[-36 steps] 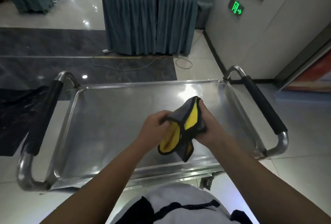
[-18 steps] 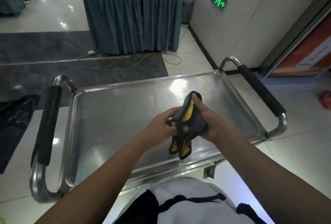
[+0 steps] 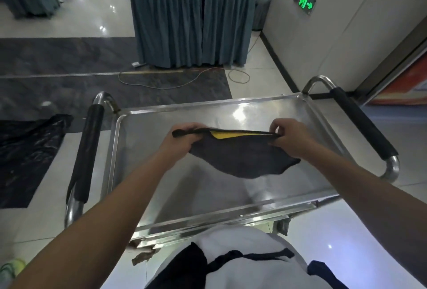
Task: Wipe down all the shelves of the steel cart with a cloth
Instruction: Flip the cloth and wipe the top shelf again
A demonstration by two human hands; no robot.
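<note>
A grey cloth (image 3: 240, 157) with a yellow inner side hangs spread out above the top shelf (image 3: 161, 168) of the steel cart. My left hand (image 3: 184, 137) grips its left top corner. My right hand (image 3: 288, 135) pinches the right top corner. The cloth's upper edge is stretched tight between both hands, and its lower edge sags toward the shelf. The lower shelves of the cart are hidden beneath the top one.
Black padded handles stand at the cart's left (image 3: 86, 150) and right (image 3: 360, 124) ends. A skirted table (image 3: 191, 25) with a food tray stands beyond. A cable (image 3: 175, 83) lies on the floor, a black plastic sheet (image 3: 25, 154) at left, a wall (image 3: 335, 34) at right.
The cloth was bunched and folded between my hands close together; now my hands have moved apart and the cloth is pulled open wide, grey side toward me.
</note>
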